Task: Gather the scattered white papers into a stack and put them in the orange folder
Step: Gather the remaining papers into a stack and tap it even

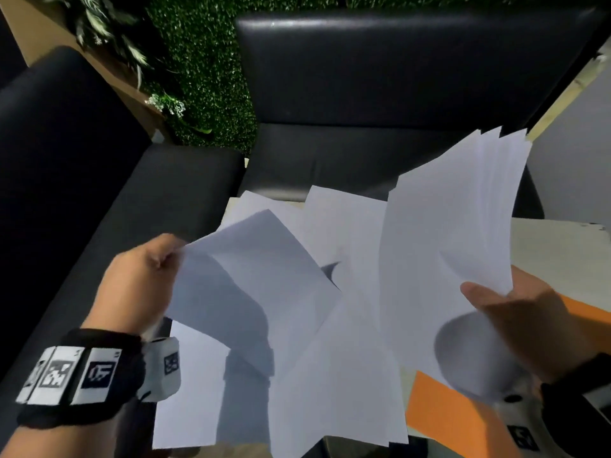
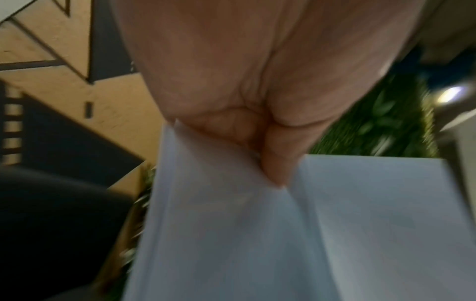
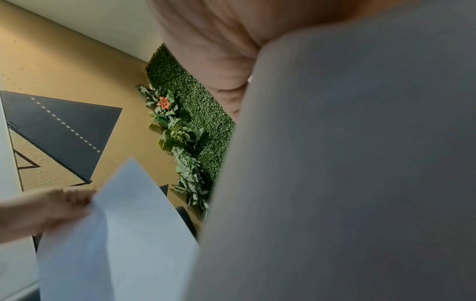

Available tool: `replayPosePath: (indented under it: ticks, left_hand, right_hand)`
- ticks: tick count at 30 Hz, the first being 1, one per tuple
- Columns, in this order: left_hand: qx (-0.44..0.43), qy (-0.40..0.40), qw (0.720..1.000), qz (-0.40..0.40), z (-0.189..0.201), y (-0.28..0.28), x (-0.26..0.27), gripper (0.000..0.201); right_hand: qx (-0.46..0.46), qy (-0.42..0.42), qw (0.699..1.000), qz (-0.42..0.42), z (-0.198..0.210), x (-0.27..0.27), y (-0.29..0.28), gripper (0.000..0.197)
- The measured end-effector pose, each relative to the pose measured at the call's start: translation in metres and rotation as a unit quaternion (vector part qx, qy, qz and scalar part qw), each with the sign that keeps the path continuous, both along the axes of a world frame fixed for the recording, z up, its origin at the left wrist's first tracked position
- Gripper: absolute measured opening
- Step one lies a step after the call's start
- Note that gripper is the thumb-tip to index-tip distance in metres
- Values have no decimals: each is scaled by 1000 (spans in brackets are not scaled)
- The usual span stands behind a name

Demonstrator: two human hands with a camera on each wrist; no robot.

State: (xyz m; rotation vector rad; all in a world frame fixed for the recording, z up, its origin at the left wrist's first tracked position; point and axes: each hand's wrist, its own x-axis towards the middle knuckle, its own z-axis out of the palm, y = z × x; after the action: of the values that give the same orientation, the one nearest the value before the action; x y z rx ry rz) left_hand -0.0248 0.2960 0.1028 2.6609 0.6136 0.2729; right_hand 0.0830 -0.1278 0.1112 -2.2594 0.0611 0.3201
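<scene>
My left hand (image 1: pixel 145 279) pinches the corner of a single white sheet (image 1: pixel 251 279) lifted above the table; the left wrist view shows the thumb (image 2: pixel 278 154) pressed on that sheet (image 2: pixel 257 234). My right hand (image 1: pixel 515 312) grips a fanned bundle of white papers (image 1: pixel 449 246), held upright at the right, their lower edge curling under the palm. In the right wrist view the bundle (image 3: pixel 347 173) fills most of the picture. Several more white sheets (image 1: pixel 330 385) lie scattered on the table. The orange folder (image 1: pixel 443 411) lies flat at the lower right, partly under papers and my right hand.
A pale table (image 1: pixel 555 252) carries the papers and folder. Black leather sofas (image 1: pixel 380 77) stand behind and to the left (image 1: pixel 66 166). A green plant wall (image 1: pixel 205 61) fills the corner between them.
</scene>
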Motion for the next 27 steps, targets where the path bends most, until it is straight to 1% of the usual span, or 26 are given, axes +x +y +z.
replayPosePath:
  ticks: [2,4,7,9,10,12,13,14,15,16,17,18,20,21,23,24,25,26,27]
  left_hand:
    - [-69,-30,995,-63,32,-2,13,23]
    - [-124,-39,985,-115,54,-13,34,15]
    - [-232,-27,959,-162,67,-45,73,11]
    - [-286,-6,936,-203,65,-65,97,10]
    - [-310,8,923,-226,61,-73,109,12]
    - [-383,38,888,-250,52,-88,128,19]
    - [-426,51,866,-257,48,-97,136,19]
    - [-462,65,843,-269,43,-104,142,22]
    - [-491,84,821,-281,39,-113,148,29]
    - [-511,108,804,-284,33,-120,153,37]
    - [-521,130,796,-280,28,-127,156,46]
    - [-525,150,792,-273,24,-133,159,53]
    - [-520,175,796,-258,15,-144,164,53]
    - [-511,180,803,-250,12,-150,165,49]
    - [-481,180,825,-235,9,-161,167,38]
    - [-462,177,838,-230,8,-167,168,30]
    - [-442,173,851,-225,7,-174,170,24]
    - [-421,168,865,-216,5,-180,173,19]
    - [-404,159,877,-206,3,-186,176,17]
  right_hand:
    - [23,-10,1000,-16,-2,7,-6,10]
    - [74,21,997,-13,1,11,-7,12]
    - [124,50,990,36,8,10,-6,17]
    - [137,74,985,69,13,8,-7,12]
    - [127,83,985,81,12,6,-9,19]
    - [71,105,987,97,12,4,-20,49]
    - [52,130,985,100,15,2,-25,62]
    - [53,157,980,109,15,1,-33,74]
    - [61,186,974,112,15,0,-40,87]
    - [74,201,970,119,16,-2,-45,94]
    - [88,212,965,125,17,-4,-50,94]
    - [95,221,963,124,18,-5,-54,85]
    - [132,223,960,108,24,-9,-59,48]
    - [173,225,953,108,25,-10,-63,40]
    - [248,252,930,104,23,-10,-68,41]
    - [257,266,924,94,15,-8,-71,32]
    - [273,273,920,67,12,-8,-73,11]
    - [282,285,916,20,3,-6,-76,18]
    - [285,285,915,-26,-5,-4,-80,40]
